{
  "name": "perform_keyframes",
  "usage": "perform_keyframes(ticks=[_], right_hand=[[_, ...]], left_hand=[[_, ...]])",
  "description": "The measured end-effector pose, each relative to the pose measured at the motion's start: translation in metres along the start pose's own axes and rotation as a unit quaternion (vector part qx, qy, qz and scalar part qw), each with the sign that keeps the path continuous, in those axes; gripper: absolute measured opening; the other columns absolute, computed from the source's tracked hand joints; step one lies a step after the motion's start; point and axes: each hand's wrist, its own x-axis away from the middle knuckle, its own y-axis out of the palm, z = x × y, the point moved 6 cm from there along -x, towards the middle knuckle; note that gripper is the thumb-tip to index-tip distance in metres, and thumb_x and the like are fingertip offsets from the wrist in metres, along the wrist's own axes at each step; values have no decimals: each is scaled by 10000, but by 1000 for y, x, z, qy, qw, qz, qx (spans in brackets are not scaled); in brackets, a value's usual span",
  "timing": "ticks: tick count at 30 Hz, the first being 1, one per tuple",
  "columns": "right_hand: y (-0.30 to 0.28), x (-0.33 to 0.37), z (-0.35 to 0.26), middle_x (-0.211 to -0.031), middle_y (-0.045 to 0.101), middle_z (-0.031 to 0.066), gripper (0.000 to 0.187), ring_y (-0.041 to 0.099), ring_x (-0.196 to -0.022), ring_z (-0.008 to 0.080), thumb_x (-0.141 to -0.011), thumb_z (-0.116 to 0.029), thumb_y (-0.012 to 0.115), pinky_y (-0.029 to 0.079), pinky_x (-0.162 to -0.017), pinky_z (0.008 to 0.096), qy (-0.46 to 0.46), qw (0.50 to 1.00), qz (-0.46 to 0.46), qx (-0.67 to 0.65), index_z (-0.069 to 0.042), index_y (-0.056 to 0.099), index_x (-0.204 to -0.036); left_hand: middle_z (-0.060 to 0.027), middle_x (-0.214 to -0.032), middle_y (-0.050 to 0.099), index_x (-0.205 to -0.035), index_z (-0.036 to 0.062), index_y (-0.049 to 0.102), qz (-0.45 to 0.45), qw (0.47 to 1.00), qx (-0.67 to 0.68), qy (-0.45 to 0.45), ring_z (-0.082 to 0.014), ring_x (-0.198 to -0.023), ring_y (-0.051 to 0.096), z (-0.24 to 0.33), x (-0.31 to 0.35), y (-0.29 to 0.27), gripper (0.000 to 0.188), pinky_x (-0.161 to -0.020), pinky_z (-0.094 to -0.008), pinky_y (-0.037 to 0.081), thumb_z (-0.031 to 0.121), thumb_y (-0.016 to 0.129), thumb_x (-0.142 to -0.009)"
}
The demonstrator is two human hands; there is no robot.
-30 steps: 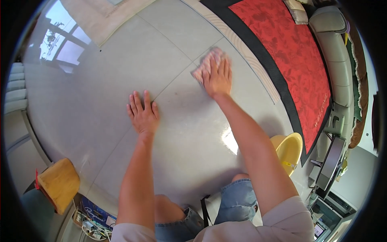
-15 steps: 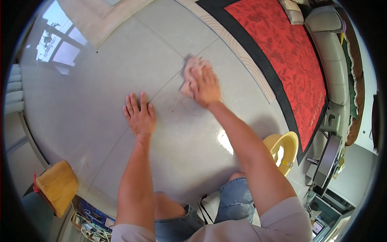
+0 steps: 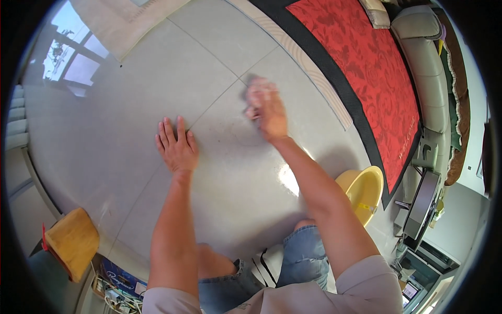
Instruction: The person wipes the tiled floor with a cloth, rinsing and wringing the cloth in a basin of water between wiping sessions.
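My right hand [image 3: 273, 116] presses a bunched pink cloth [image 3: 256, 94] against the grey tiled floor [image 3: 219, 178]; both are smeared by motion. The cloth pokes out beyond the fingers and to their left. My left hand [image 3: 178, 148] lies flat on the tiles to the left, fingers spread, holding nothing. Faint dark marks [image 3: 218, 139] show on the floor between the two hands. A yellow basin [image 3: 342, 183] stands beside my right forearm.
A red patterned mat [image 3: 355, 68] with a black border runs along the right, before a grey sofa [image 3: 429, 78]. A beige mat [image 3: 123, 26] lies at the far left. Near left stand a wooden stool [image 3: 73, 243] and a box of cables [image 3: 117, 301].
My right hand and the cloth have shifted slightly, and the cloth is bunched more tightly under the fingers. The left hand stays planted; the whole view has shifted a little.
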Motion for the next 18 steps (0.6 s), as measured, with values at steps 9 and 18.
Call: perform_keyframes(ticks=[9,18], right_hand=[[17,-42,-19,-1670,402,242,628,329,-1579,413,-1091,-375,528,269,-1285,518,58,971,-29,230,-172,385,-1667],[19,-30,-51,-1520,573,209,452,466,-1461,445,-990,-238,669,340,-1234,543,-29,999,0,36,-195,644,-1439]], left_hand=[[-151,-1708,393,-1608,261,499,-3,1000,-13,-1,-338,-1612,295,3,-1,4,544,-1303,-549,207,440,478,-1094],[-131,-1710,398,-1588,266,530,9,1000,11,-12,-323,-1607,309,-2,-1,-2,527,-1304,-542,206,427,487,-1088]])
